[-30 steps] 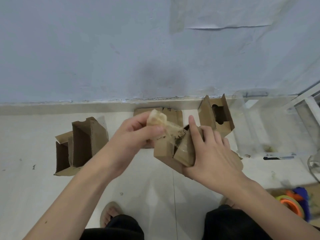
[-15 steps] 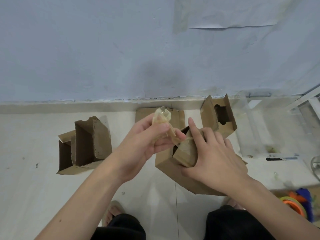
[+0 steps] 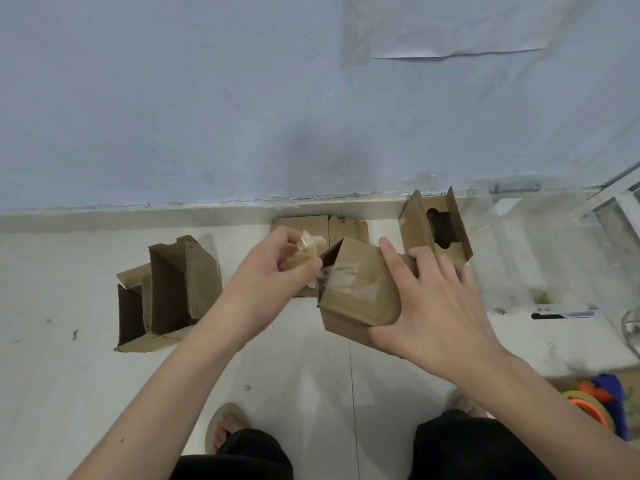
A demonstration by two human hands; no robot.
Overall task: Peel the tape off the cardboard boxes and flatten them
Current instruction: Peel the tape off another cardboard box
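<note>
A small brown cardboard box [image 3: 360, 289], held in mid-air above the pale tiled floor [image 3: 69, 375], carries a patch of clear tape on its upper face. The right hand [image 3: 436, 306] grips its right side, fingers curled over the top. The left hand [image 3: 277, 275] pinches a crumpled wad of yellowish peeled tape [image 3: 308, 252] at the box's open left edge. An opened brown box [image 3: 169, 292] stands well apart to the left, flattened cardboard [image 3: 311, 225] lies behind, and open floor lies below. Compared with half a second ago, the box has turned its taped face upward.
</note>
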